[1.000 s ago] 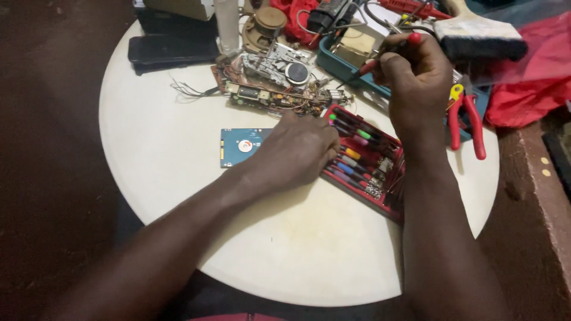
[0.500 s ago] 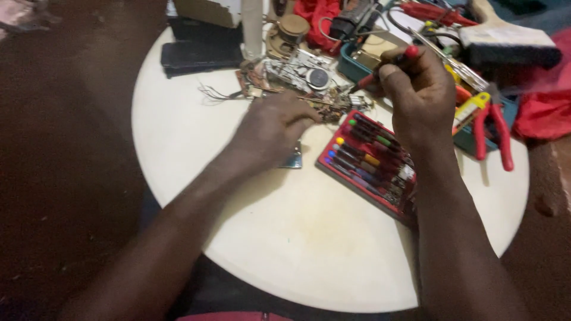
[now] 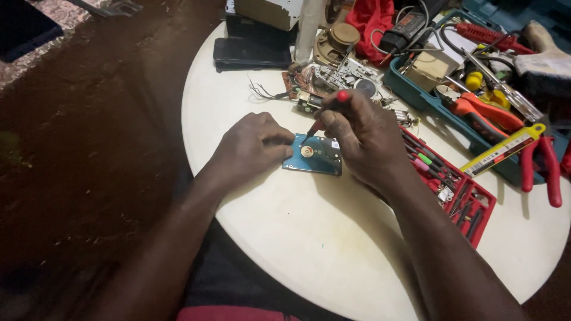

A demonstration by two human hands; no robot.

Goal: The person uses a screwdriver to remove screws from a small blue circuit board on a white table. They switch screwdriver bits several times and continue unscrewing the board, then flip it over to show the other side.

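Observation:
A small blue hard drive (image 3: 315, 156) lies flat on the round white table (image 3: 333, 249), circuit side up with a round silver hub in its middle. My left hand (image 3: 250, 148) rests at its left edge, fingers pressed against the drive. My right hand (image 3: 363, 139) grips a red-handled screwdriver (image 3: 330, 107) upright, its tip down on the drive's upper left part near the hub.
A red case of screwdriver bits (image 3: 458, 190) lies open to the right. A teal tray (image 3: 452, 77) behind holds pliers, a yellow ruler and tools. Loose circuit boards (image 3: 333, 80), a speaker (image 3: 342, 35) and a black box (image 3: 253, 50) crowd the far edge.
My left hand slid the drive away from the bit case toward the table's middle. My right hand came down from near the tray and set the screwdriver tip on the drive.

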